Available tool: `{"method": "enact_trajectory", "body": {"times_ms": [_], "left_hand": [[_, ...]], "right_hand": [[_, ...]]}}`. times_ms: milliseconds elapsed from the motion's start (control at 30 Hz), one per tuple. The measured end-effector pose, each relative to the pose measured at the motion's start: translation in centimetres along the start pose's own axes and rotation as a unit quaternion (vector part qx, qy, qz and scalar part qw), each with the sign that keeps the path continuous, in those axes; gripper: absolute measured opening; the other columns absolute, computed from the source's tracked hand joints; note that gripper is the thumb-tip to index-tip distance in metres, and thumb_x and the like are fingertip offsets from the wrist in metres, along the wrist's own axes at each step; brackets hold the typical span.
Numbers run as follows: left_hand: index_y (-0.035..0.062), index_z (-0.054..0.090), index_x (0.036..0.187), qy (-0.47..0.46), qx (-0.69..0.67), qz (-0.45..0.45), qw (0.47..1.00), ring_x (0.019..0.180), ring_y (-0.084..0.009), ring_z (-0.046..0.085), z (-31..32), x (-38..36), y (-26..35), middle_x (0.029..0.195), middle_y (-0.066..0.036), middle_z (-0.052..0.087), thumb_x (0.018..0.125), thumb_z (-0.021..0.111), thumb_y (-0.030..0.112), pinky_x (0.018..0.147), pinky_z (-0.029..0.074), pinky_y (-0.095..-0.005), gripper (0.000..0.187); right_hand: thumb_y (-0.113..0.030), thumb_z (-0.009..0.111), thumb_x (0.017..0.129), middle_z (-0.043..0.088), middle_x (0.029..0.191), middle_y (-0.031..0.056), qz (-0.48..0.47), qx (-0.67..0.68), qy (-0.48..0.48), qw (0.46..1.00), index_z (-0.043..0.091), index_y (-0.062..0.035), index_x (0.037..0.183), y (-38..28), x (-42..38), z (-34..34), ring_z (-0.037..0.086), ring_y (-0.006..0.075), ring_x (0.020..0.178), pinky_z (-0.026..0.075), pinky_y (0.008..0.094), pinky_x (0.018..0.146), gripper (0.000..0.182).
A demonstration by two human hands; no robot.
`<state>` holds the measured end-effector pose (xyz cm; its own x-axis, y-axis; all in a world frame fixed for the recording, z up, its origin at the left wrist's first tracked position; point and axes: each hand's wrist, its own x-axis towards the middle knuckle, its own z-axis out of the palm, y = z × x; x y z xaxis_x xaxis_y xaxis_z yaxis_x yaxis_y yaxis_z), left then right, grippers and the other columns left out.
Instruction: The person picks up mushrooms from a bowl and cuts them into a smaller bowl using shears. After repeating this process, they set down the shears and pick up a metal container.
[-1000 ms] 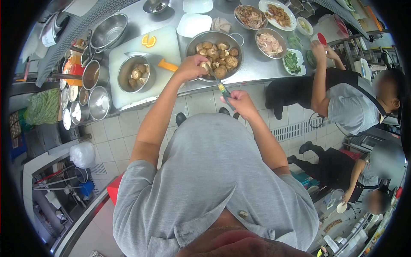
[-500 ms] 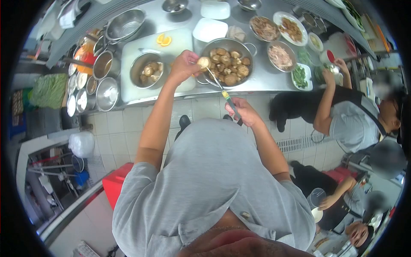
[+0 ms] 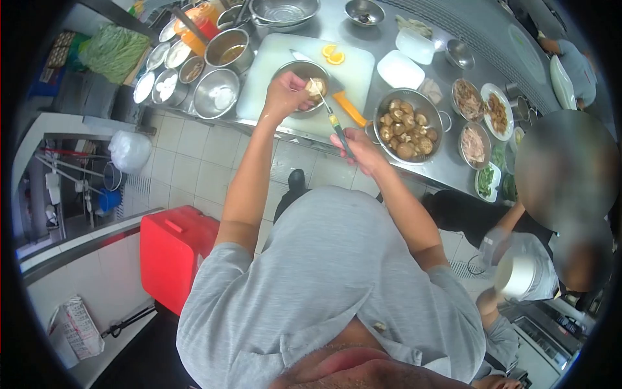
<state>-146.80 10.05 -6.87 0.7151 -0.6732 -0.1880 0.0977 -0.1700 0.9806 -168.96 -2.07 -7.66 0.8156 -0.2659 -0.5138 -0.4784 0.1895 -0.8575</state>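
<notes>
One pale mushroom [image 3: 315, 88] is pinched in the curled fingers of the left hand [image 3: 285, 97] over the steel bowl [image 3: 299, 67] on the cutting board [image 3: 356, 68], while the right hand [image 3: 364, 152], fingers wrapped round the handle of a small knife [image 3: 334, 122], holds its blade up to it.

Counted at the surface [image 3: 369, 37]: one cutting board [image 3: 262, 78], two pieces of orange [image 3: 335, 58], one orange-handled knife [image 3: 348, 108], one green-handled tool [image 3: 335, 123], one colander [image 3: 430, 109], more than ten mushrooms [image 3: 406, 150]. Also counted: one red box [image 3: 172, 259].
</notes>
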Motion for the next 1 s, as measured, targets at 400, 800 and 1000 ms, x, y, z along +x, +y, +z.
{"method": "enact_trajectory", "body": {"times_ms": [400, 800, 1000], "left_hand": [[-0.0035, 0.060, 0.099, 0.009, 0.018, -0.050, 0.999, 0.068, -0.0183, 0.072, -5.6, 2.4, -2.2, 0.087, -0.011, 0.068, 0.087, 0.071, 0.003, 0.055, 0.058, -0.0281, 0.018], [0.0076, 0.072, 0.112, -0.019, 0.387, 0.215, 0.897, 0.096, -0.0323, 0.070, 2.6, 3.0, 3.2, 0.104, -0.014, 0.072, 0.087, 0.074, 0.028, 0.085, 0.055, -0.0422, 0.032], [0.0085, 0.068, 0.117, -0.208, 0.428, 0.263, 0.839, 0.108, -0.0337, 0.066, 19.4, 3.4, 1.0, 0.117, -0.015, 0.068, 0.087, 0.073, 0.029, 0.093, 0.052, -0.0461, 0.037]], "right_hand": [[-0.049, 0.088, 0.076, 0.051, 0.060, -0.0041, 0.037, 0.040, 0.001, 0.999, 0.057, -0.0111, 0.064, -1.4, 3.6, 2.7, 0.041, 0.0058, 0.049, 0.030, 0.0245, 0.043, 0.050], [-0.047, 0.082, 0.084, 0.050, 0.065, -0.0030, -0.029, 0.135, 0.088, 0.986, 0.056, -0.0103, 0.075, 3.4, -4.5, -3.7, 0.047, 0.0065, 0.053, 0.031, 0.0231, 0.044, 0.046], [-0.041, 0.078, 0.090, 0.053, 0.069, -0.0018, -0.049, 0.291, 0.239, 0.925, 0.057, -0.0093, 0.077, 8.1, -10.3, -7.3, 0.048, 0.0074, 0.052, 0.031, 0.0224, 0.043, 0.041]]}}
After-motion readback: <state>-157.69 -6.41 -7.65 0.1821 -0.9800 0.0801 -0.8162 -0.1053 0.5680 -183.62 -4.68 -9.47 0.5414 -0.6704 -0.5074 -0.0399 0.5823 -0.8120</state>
